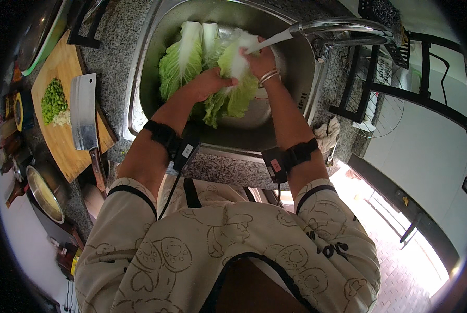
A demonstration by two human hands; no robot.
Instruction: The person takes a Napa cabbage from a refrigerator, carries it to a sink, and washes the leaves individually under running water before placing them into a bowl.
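Note:
Inside the stainless steel sink (296, 113), a loose napa cabbage leaf (241, 98) is held between my two hands under running water. My left hand (208, 84) grips its left side, thumb on top. On the upper right edge of the leaf, my right hand (263, 62) has its fingers partly hidden by the water. A bright water stream (270, 41) falls from the chrome faucet (335, 25) onto the leaf's white rib. More napa cabbage leaves (182, 58) lie on the left of the sink, their white stem ends pointing away from me.
Left of the sink, a wooden cutting board (61, 148) bears chopped green vegetable (54, 99), minced pale bits (62, 118) and a cleaver (84, 113). A metal pan (46, 193) stands nearer me on that side. A black rack (397, 90) and a cloth glove (327, 135) are at the right.

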